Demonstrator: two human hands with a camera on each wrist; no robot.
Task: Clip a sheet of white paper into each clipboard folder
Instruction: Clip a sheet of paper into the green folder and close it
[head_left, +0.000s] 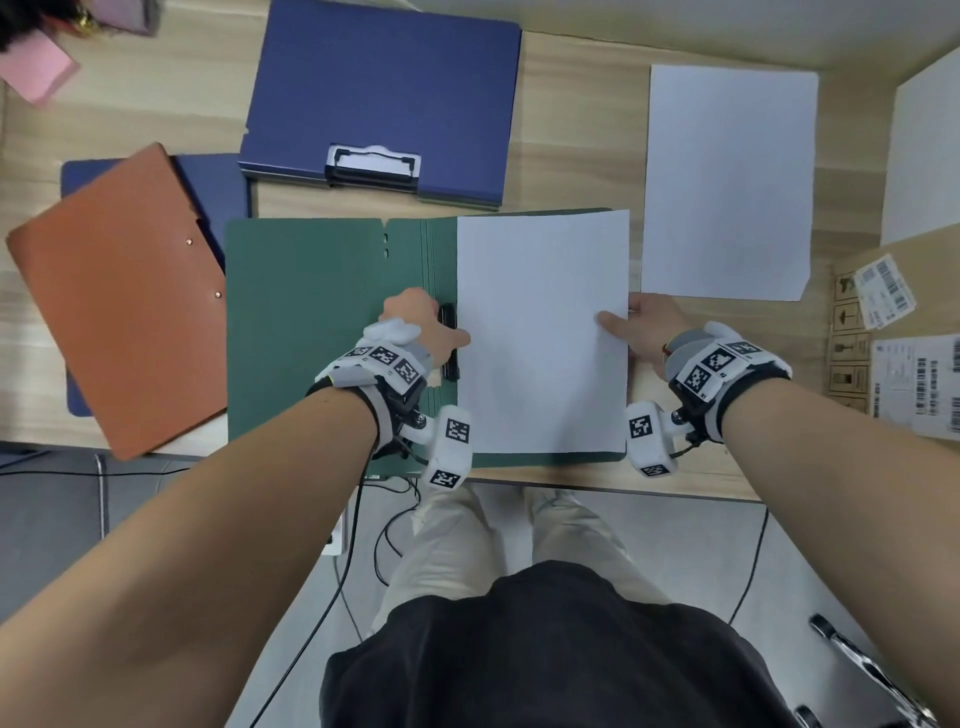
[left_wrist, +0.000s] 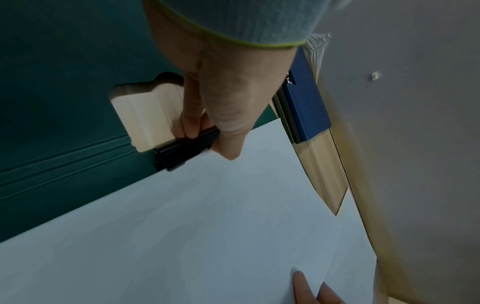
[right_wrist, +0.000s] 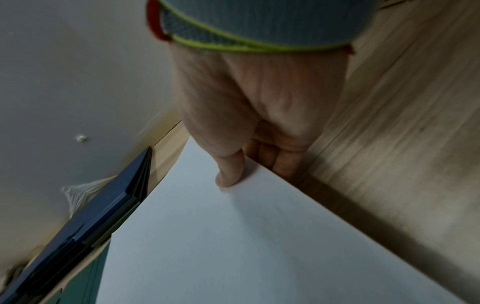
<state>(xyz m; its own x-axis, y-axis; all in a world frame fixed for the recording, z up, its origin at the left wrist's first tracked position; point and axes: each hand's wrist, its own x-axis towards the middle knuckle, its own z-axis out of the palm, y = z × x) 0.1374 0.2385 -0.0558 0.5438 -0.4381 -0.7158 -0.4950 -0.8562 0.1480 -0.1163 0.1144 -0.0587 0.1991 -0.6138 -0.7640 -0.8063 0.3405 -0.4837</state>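
An open green clipboard folder (head_left: 311, 312) lies at the table's front. A white paper sheet (head_left: 540, 332) covers its right half. My left hand (head_left: 421, 327) pinches the folder's black clip (left_wrist: 182, 150), thumb on the sheet's left edge and a finger on the clip's far side. My right hand (head_left: 639, 327) pinches the sheet's right edge (right_wrist: 259, 170), thumb on top and fingers curled beneath. A closed blue clipboard folder (head_left: 384, 98) lies behind, an orange one (head_left: 119, 296) at the left over another blue folder (head_left: 213, 187).
A stack of white paper (head_left: 727, 182) lies at the right on the wooden table (head_left: 571, 130). Cardboard boxes (head_left: 904, 338) with labels stand at the far right. Pink items (head_left: 36, 73) sit in the back left corner. Cables hang below the table's front edge.
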